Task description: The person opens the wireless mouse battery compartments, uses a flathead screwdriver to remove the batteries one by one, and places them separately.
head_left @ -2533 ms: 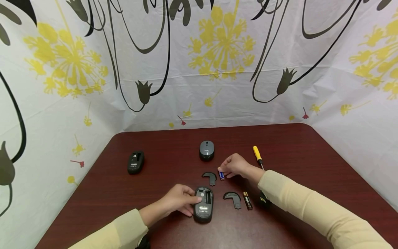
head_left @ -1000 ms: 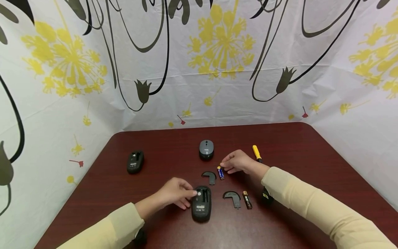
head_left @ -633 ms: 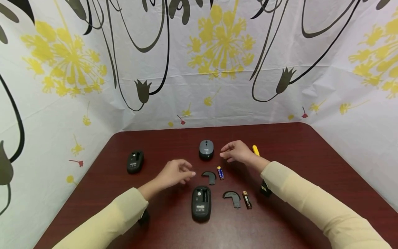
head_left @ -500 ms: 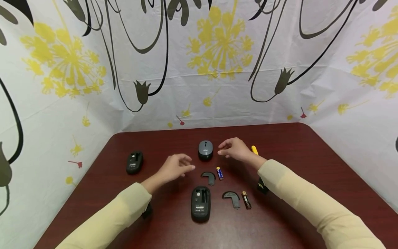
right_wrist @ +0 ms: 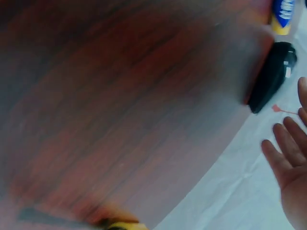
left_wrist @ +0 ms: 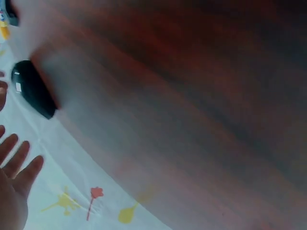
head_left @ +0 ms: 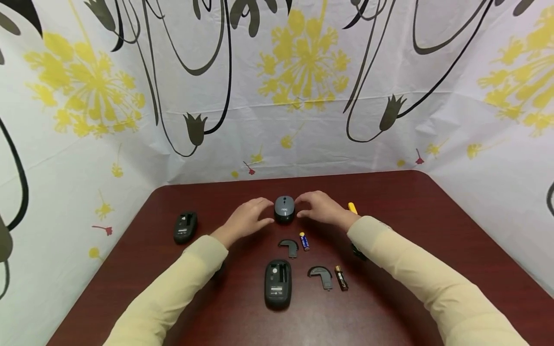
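Observation:
A grey-topped computer mouse (head_left: 284, 209) sits upright at the back middle of the table. My left hand (head_left: 247, 218) is at its left side and my right hand (head_left: 320, 207) at its right, fingers spread and relaxed around it. In the left wrist view the dark mouse (left_wrist: 33, 88) lies beyond my fingers (left_wrist: 29, 172); the right wrist view shows the mouse (right_wrist: 273, 76) near my other hand's fingers (right_wrist: 277, 158). Neither hand holds anything. Nearer me, a black mouse (head_left: 278, 284) lies underside up, its battery slot uncovered.
A blue battery (head_left: 305, 241) and a hook-shaped battery cover (head_left: 289, 247) lie before the grey mouse. Another cover (head_left: 321, 277) and a black battery (head_left: 341, 278) are nearer. At left lies an upturned mouse (head_left: 185, 227); a yellow-handled screwdriver (head_left: 352, 207) is partly behind my right arm.
The blue battery was let go standing apart from my right hand, and my left hand left the upturned black mouse. Both hands moved back and closed in on either side of the grey mouse.

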`<state>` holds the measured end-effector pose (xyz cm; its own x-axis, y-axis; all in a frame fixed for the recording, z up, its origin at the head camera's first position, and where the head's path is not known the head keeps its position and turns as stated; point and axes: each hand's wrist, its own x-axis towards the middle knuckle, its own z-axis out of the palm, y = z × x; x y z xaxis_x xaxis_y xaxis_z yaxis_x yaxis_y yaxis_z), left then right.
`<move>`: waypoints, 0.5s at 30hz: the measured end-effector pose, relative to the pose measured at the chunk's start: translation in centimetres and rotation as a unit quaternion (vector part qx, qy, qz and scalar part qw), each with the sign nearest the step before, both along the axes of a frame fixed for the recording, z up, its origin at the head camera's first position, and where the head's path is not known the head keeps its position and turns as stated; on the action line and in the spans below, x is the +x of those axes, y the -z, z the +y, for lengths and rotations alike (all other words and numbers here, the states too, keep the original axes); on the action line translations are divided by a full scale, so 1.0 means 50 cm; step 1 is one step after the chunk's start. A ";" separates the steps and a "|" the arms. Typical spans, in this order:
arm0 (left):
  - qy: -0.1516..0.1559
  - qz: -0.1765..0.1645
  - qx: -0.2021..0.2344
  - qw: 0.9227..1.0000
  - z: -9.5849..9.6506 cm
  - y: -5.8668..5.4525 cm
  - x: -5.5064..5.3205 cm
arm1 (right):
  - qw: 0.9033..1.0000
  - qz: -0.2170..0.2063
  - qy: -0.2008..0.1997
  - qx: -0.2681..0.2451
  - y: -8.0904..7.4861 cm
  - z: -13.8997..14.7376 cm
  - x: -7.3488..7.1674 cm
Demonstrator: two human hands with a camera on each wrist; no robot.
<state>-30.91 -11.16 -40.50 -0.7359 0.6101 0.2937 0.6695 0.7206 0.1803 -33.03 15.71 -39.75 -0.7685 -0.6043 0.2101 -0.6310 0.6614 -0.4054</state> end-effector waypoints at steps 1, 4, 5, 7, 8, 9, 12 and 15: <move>0.007 0.019 -0.017 1.000 -0.001 0.003 -0.006 | 1.000 0.017 -0.015 0.015 0.003 -0.001 -0.004; 0.030 0.060 -0.052 0.996 -0.002 0.010 -0.023 | 0.994 0.074 -0.057 0.053 0.014 -0.004 -0.012; 0.037 0.065 -0.061 0.995 -0.002 0.012 -0.028 | 0.992 0.090 -0.069 0.063 0.017 -0.005 -0.014; 0.049 0.067 -0.072 0.994 -0.001 0.016 -0.038 | 0.985 0.121 -0.090 0.081 0.023 -0.006 -0.017; 0.054 0.066 -0.075 0.994 0.000 0.018 -0.043 | 0.982 0.134 -0.098 0.089 0.025 -0.007 -0.018; 0.057 0.064 -0.079 0.993 0.000 0.020 -0.048 | 0.979 0.147 -0.105 0.096 0.027 -0.008 -0.018; 0.058 0.054 -0.086 0.993 0.001 0.024 -0.060 | 0.970 0.178 -0.117 0.121 0.031 -0.010 -0.021; 0.059 0.043 -0.096 0.993 0.003 0.025 -0.068 | 0.963 0.193 -0.125 0.140 0.035 -0.011 -0.025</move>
